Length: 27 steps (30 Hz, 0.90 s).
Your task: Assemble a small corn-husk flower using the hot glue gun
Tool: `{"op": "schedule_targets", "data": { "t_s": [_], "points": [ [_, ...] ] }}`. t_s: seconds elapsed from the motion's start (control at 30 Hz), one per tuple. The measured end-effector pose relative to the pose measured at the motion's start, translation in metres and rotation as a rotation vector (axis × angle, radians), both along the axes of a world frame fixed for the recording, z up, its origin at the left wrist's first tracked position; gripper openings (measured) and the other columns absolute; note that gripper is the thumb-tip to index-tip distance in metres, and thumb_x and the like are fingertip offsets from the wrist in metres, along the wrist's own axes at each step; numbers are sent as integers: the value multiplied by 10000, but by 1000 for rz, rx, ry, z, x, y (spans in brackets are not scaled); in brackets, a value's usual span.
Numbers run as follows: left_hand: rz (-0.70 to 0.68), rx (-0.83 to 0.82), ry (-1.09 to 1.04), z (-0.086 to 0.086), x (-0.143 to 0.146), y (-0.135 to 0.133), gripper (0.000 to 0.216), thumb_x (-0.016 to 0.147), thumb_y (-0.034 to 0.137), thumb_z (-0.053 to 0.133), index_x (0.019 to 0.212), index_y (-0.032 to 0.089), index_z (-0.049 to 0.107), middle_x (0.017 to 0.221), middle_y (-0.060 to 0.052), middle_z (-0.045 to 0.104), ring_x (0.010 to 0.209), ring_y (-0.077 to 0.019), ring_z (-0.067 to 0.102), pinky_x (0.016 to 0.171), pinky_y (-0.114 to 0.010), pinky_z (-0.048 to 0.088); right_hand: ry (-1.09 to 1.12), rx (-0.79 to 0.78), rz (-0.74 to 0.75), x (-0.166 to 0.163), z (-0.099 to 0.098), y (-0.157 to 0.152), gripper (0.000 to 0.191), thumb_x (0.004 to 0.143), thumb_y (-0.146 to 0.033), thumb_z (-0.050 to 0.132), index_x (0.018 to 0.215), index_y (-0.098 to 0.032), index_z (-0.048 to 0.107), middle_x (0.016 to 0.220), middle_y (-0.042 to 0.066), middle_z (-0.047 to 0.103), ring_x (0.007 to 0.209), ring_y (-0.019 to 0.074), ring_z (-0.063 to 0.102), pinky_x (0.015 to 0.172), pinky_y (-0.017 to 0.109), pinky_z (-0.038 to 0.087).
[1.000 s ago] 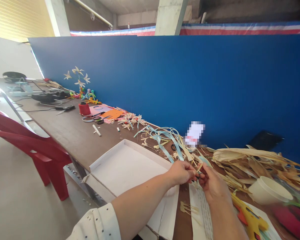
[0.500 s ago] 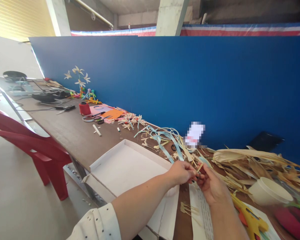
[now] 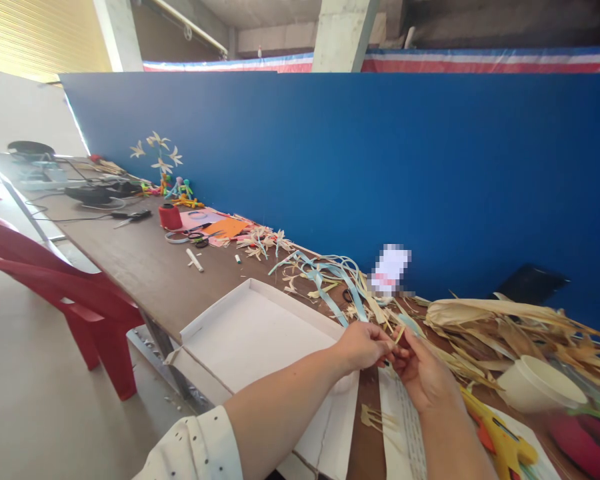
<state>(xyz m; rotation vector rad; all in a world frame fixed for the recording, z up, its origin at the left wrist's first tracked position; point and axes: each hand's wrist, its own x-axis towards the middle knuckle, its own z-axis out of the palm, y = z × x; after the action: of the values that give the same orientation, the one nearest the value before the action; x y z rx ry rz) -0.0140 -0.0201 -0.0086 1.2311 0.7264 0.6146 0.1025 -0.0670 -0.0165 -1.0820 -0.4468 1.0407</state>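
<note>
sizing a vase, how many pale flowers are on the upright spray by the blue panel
4 that I can make out, as pictured: left flower, top flower, right flower, lowest flower. Overlapping petals may hide another.

Strip [image 3: 399,335]: pale yellow-green. Sleeve [image 3: 195,443]: off-white, scattered black dots. Ribbons [image 3: 325,292]: light blue. Husks [image 3: 480,311]: straw, streaked tan and brown. Cup [image 3: 537,383]: cream. Glue gun [image 3: 507,443]: yellow, orange-red trigger. Box [image 3: 275,327]: plain white. Sheet [image 3: 404,407]: white, lines of grey print. Table [image 3: 125,250]: brown. Spool [image 3: 170,217]: red. Card [image 3: 229,229]: orange. Flowers [image 3: 162,165]: cream. Chair [image 3: 75,300]: dark red. Partition [image 3: 330,153]: solid blue. Banner [image 3: 480,61]: blue, white, red bands. Shutter [image 3: 40,33]: pale yellow, ribbed lines.
</note>
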Motion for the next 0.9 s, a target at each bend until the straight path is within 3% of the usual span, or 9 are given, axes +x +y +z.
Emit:
{"op": "schedule_targets", "data": {
  "t_s": [0.2, 0.9],
  "points": [
    [11, -28, -36, 0, 1, 0, 78, 763, 143, 573, 694, 110, 586, 568, 17, 576, 439, -42, 484, 515, -187, 423, -26, 25, -31, 2, -2, 0, 367, 581, -296, 801, 897, -148, 686, 636, -35, 568, 478, 31, 431, 407, 124, 399],
    [16, -19, -39, 1, 0, 0, 97, 745, 100, 553, 650, 119, 557, 544, 31, 564, 409, -42, 467, 489, -190, 414, -3, 9, 16, -1, 0, 0, 329, 568, -317, 799, 799, -129, 661, 545, -35, 536, 440, 42, 446, 378, 122, 369]
  ]
}}
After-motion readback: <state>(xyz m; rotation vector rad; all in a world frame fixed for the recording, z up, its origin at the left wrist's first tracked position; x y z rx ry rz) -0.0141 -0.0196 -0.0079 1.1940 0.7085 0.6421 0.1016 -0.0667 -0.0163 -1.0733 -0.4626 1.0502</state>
